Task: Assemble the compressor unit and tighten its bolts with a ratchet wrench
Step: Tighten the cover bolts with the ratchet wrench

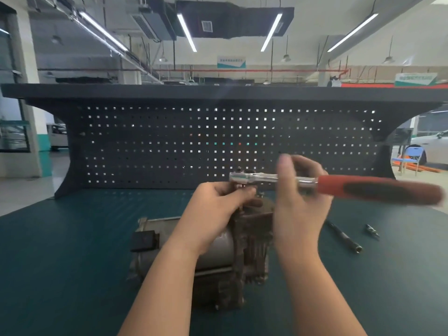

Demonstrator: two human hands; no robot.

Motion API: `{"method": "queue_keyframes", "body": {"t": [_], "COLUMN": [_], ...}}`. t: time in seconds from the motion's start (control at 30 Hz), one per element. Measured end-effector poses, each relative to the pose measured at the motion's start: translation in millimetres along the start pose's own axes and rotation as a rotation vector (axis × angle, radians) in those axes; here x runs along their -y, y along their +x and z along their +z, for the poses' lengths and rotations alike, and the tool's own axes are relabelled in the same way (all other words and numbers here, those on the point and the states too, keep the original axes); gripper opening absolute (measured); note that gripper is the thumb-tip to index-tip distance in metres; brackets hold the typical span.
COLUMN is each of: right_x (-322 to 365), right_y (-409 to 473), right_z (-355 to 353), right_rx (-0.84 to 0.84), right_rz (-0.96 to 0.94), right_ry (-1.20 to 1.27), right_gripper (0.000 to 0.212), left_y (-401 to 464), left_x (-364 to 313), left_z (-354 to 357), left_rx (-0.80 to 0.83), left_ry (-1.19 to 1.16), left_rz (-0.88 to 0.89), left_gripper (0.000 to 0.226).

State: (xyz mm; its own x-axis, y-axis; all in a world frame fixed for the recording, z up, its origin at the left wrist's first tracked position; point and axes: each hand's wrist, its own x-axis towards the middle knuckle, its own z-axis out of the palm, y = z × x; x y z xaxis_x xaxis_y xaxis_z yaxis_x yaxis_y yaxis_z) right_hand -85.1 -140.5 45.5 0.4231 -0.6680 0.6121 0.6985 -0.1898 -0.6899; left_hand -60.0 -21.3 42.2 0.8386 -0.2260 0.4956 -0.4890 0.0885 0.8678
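Grimy grey cast-metal compressor unit (pixel 218 251) on dark green bench mat (pixel 60 238), centre. Right hand (pixel 300 190) grips chrome ratchet wrench w/ red-black rubber handle (pixel 339 186) by shank, horizontal above unit. Left hand (pixel 218 204) pinches socket under wrench head. Slim dark steel extension bar (pixel 344 236) at right.

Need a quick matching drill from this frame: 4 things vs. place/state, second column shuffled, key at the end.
Things:
1. ratchet wrench
2. compressor unit
3. extension bar
4. pegboard

Place/state:
A. upright behind the bench
B. lying loose on the mat, right of the unit
C. held in the air by the right hand
D. resting on the mat under the left hand

Pairs: 1-C, 2-D, 3-B, 4-A
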Motion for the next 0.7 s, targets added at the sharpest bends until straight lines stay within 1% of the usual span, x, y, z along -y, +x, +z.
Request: {"method": "queue_keyframes", "body": {"t": [0.03,0.07,0.1,0.13,0.17,0.2,0.23,0.27,0.3,0.33,0.37,0.4,0.47,0.53,0.57,0.6,0.63,0.67,0.7], "right_x": [-5.0,-8.2,-7.4,-5.8,-2.7,1.7,5.2,7.9,9.5,10.4,11.5,11.3,9.4,2.2,-1.4,-6.1,-6.0,-2.8,0.7], "right_y": [5.8,8.9,8.5,5.5,-0.8,-8.9,-18.2,-26.7,-33.9,-37.5,-37.1,-33.3,-20.0,-1.7,5.9,10.5,11.3,8.5,1.5], "right_z": [-2.1,-2.9,-2.2,-1.2,1.8,6.2,12.1,17.6,21.2,23.4,23.2,21.5,13.0,3.8,-0.1,-2.4,-2.9,-1.8,2.4], "right_rx": [0.004,0.006,0.014,0.003,-0.012,-0.001,0.04,0.089,0.135,0.175,0.197,0.199,0.16,0.07,0.049,0.036,0.03,0.028,0.015], "right_rz": [0.195,0.322,0.366,0.292,0.119,-0.097,-0.301,-0.463,-0.578,-0.645,-0.652,-0.599,-0.36,-0.047,0.142,0.289,0.365,0.357,0.228], "right_ry": [0.163,0.253,0.261,0.238,0.179,0.084,-0.02,-0.115,-0.183,-0.222,-0.233,-0.218,-0.145,0.031,0.169,0.264,0.301,0.293,0.261], "right_gripper": [0.029,0.029,0.027,0.025,0.024,0.023,0.021,0.021,0.021,0.023,0.024,0.024,0.024,0.021,0.02,0.022,0.023,0.022,0.019], "left_y": [0.2,-1.6,-2.3,-2.4,-1.1,-1.3,-2.1,-1.6,-0.6,0.0,0.6,-0.9,-3.4,-1.8,-1.1,-0.6,-1.6,-1.5,-1.5], "left_x": [1.2,2.1,1.6,3.6,2.2,0.4,-0.9,-0.6,0.3,1.4,3.8,4.2,3.7,3.8,3.7,3.8,2.8,2.9,2.6], "left_z": [4.0,5.2,7.8,6.3,5.7,5.1,4.8,4.3,4.3,3.5,0.9,0.0,0.5,2.1,3.1,4.3,4.9,5.2,5.4], "left_rx": [-0.003,-0.018,-0.03,-0.046,-0.052,-0.056,-0.057,-0.074,-0.09,-0.091,-0.099,-0.086,-0.026,-0.004,-0.002,-0.015,-0.026,-0.044,-0.047], "left_ry": [0.045,0.097,0.129,0.134,0.093,0.059,0.04,0.071,0.127,0.136,0.135,0.11,0.083,0.043,0.058,0.071,0.082,0.087,0.074], "left_rz": [0.014,0.028,0.028,0.02,0.002,-0.004,-0.013,-0.025,-0.029,-0.034,-0.033,-0.03,-0.014,0.022,0.037,0.04,0.041,0.035,0.024], "left_gripper": [0.017,0.018,0.017,0.014,0.011,0.01,0.014,0.023,0.032,0.035,0.03,0.026,0.023,0.015,0.012,0.012,0.013,0.013,0.012]}}
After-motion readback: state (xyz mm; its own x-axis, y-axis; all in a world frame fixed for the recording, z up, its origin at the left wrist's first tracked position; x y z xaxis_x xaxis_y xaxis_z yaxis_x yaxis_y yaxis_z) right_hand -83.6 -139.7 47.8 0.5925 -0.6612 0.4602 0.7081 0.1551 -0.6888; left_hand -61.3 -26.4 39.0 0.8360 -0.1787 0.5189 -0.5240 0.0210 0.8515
